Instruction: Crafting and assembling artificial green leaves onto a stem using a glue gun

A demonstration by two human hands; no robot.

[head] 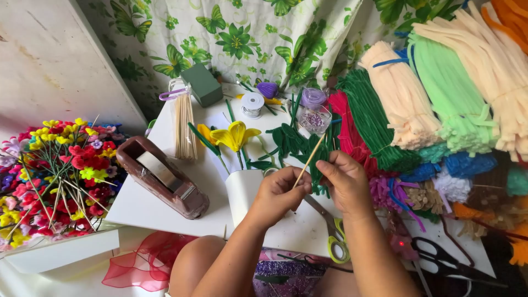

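Over the white worktop (165, 209), the left hand (278, 193) pinches a thin wooden skewer (309, 159) near its lower end, while the right hand (345, 179) grips a fuzzy dark-green pipe cleaner (319, 179) against it. The skewer looks light, stiff and snappable; the pipe cleaner looks soft and bendable, best held close to the wrap.

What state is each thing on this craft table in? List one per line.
Left hand: pinching a wooden skewer, tilted.
Right hand: holding a green pipe cleaner against it.
Green-handled scissors: lying flat, blades shut.
Black scissors: lying flat.
Yellow flower: finished, upright.
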